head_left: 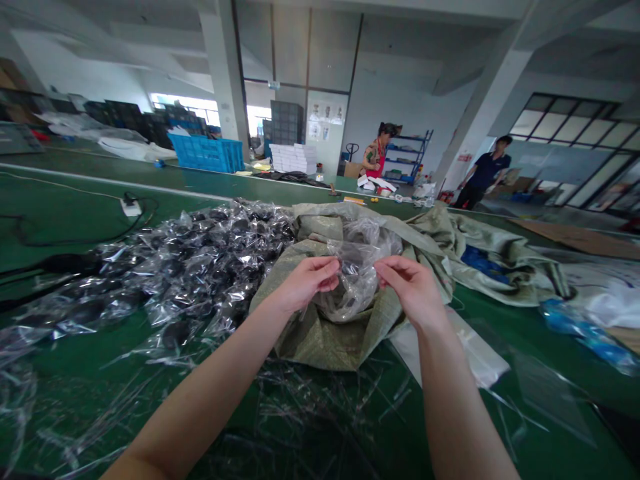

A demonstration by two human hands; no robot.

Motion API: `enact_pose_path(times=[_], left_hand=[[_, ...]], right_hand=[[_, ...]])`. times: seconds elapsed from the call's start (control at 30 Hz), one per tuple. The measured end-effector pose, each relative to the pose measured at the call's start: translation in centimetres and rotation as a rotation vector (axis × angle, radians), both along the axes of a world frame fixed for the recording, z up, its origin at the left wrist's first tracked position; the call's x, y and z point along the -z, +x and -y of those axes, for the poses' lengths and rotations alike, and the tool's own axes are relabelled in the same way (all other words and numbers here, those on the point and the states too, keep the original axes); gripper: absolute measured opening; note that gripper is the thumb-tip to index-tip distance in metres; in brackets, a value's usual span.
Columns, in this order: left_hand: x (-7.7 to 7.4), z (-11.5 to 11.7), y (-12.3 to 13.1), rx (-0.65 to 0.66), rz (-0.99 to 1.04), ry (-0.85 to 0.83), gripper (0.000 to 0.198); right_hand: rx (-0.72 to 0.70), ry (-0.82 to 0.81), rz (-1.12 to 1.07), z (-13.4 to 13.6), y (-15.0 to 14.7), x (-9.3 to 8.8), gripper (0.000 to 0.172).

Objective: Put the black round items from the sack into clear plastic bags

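Both hands are raised over an olive woven sack [320, 343] lying open on the green table. My left hand [313, 277] is closed in a pinch on one side of a clear plastic bag [353, 267]. Opposite it, my right hand [407, 283] pinches the other side, so the thin film spans between my fingertips. More crumpled clear plastic [345, 310] fills the sack's mouth just below and behind; where the held bag ends against it is hard to make out. Left of the sack lies a heap of dark rounded items in clear wrapping [215, 267].
Thin plastic strips [320, 400] litter the green table in front. A white sheet [475, 347] and blue plastic wrap [590, 333] lie right. A power strip [131, 207] with cables is at left, a blue crate [206, 153] farther back. Two people [375, 157] [487, 173] stand beyond.
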State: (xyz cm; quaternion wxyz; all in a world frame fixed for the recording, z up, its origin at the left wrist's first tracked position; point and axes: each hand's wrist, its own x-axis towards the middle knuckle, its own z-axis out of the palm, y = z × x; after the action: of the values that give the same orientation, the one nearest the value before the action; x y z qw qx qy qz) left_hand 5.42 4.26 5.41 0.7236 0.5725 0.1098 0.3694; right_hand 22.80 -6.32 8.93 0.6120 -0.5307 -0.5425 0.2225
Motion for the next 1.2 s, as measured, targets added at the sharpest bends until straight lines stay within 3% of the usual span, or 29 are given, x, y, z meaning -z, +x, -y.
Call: enact_pose_path(times=[0.33, 0.6, 0.73, 0.9, 1.0, 1.07, 1.13, 1.2], left_hand=[[0.4, 0.1, 0.0, 0.073, 0.007, 0.011, 0.041], [-0.3, 1.1, -0.1, 0.125, 0.019, 0.011, 0.043], [-0.2, 1.2, -0.3, 0.070, -0.026, 0.099, 0.043], [-1.1, 2.4, -0.9, 0.066, -0.085, 0.206, 0.048], [-2.2, 2.9, -1.5, -0.050, -0.238, 0.301, 0.047], [-2.8, 2.0, -1.9, -0.183, -0.359, 0.375, 0.048], [-3.1, -0.4, -2.5, -0.356, -0.478, 0.450, 0.047], [-3.1, -4.2, -3.3, -0.626, -0.619, 0.546, 0.046]], right_hand=[[0.047, 0.078, -0.037, -1.6, -0.1, 1.8, 0.025], [-0.121, 0.011, -0.259, -2.0, -1.1, 2.2, 0.034], [-0.171, 0.019, -0.324, -1.9, -1.3, 2.4, 0.030], [-0.208, 0.064, -0.410, -1.6, -2.4, 2.2, 0.039], [-0.132, 0.052, -0.337, -1.7, -2.4, 2.1, 0.037], [-0.045, -0.002, -0.226, -1.6, -1.6, 2.1, 0.035], [0.056, -0.065, -0.068, -1.2, -0.1, 2.6, 0.035], [0.173, -0.099, 0.124, -0.1, 1.9, 3.4, 0.034]])
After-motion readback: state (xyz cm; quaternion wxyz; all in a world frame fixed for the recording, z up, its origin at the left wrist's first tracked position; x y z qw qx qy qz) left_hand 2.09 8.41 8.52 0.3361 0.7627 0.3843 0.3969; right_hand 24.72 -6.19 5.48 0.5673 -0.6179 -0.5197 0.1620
